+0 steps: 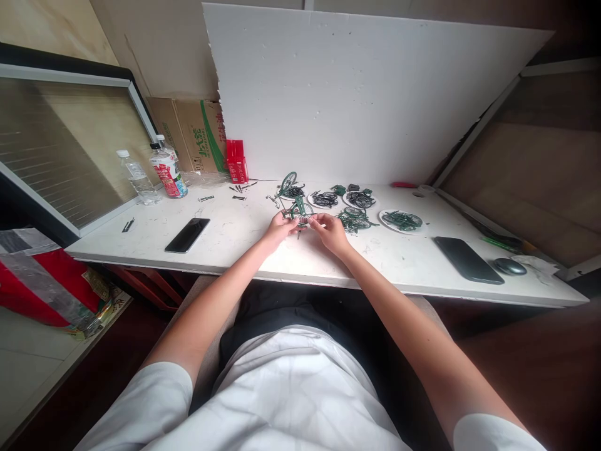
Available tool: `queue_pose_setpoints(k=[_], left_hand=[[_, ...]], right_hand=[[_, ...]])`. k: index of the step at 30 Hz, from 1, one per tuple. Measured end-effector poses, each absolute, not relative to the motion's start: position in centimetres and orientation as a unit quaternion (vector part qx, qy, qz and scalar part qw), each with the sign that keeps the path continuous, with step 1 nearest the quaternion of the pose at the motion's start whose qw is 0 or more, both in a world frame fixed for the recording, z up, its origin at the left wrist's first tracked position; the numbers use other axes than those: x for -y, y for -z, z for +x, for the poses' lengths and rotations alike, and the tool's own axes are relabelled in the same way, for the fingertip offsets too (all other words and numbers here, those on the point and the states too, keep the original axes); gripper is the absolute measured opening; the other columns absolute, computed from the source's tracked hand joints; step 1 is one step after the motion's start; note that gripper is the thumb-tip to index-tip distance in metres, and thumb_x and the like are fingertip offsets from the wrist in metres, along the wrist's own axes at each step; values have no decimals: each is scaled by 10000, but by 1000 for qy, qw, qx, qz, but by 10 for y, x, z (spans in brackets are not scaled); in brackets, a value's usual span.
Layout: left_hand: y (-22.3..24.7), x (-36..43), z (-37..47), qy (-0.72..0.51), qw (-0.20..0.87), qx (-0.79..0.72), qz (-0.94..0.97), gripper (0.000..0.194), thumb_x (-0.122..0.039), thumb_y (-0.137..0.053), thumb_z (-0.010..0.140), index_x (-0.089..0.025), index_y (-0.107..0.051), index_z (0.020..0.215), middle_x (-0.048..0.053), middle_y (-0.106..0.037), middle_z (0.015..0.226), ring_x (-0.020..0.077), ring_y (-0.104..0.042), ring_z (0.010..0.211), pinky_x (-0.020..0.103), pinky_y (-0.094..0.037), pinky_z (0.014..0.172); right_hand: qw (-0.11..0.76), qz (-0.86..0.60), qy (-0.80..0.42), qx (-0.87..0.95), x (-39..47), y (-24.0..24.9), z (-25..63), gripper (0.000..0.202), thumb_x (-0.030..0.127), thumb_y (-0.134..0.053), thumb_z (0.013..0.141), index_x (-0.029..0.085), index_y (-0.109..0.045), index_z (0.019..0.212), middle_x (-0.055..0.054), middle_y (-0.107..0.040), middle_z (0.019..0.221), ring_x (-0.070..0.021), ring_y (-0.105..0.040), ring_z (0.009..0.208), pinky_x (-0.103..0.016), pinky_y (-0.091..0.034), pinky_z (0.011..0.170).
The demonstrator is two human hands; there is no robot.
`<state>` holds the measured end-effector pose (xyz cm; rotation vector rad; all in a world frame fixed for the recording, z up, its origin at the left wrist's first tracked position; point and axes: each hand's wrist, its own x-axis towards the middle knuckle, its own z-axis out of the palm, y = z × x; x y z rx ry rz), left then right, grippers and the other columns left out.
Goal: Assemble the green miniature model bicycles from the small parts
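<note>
A small green model bicycle [298, 205] is held just above the table, with one wheel up at the back left and another near my fingers. My left hand [280, 228] is closed on its lower left side. From the right, my right hand [330, 230] pinches at the near wheel; whether a smaller part sits between those fingertips is too small to tell. Just right of my right hand lies a cluster of green bicycle parts [355, 219]. Behind the model, a plate of black parts [295, 192] is partly hidden.
White plates hold dark parts [325, 199], black wheels [360, 200] and green pieces [402, 220]. A phone [187, 235] lies left; a dark flat device [468, 259] and a mouse [509, 267] lie right. Bottles [169, 171], a red box [237, 161] and a white board [357, 94] stand behind.
</note>
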<state>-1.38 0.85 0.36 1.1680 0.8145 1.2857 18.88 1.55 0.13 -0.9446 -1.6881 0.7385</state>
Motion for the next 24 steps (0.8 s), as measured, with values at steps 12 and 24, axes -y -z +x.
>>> queue_pose_setpoints(k=[12,24], left_hand=[[-1,-10,-16,-541,594,-344,486,500,-309,-931,831,-196,-633,1216,119,-733,1229,210,-763,955,415,-577,959],[-7,-3,-13,-555,564,-349,502,526,-316,-971,765,-175,-647,1154,114,-789,1136,233,-750,1026,430,-566,1011]], right_hand=[[532,-395,-294,689,-7,-7,186,435,653,-797,848,231,-832,949,-91,-821,957,-264,-722,862,-388,-568,752],[514,-384,-261,721,-4,-8,183,395,607,-746,895,224,-818,956,-86,-816,913,-250,-711,822,-355,-500,661]])
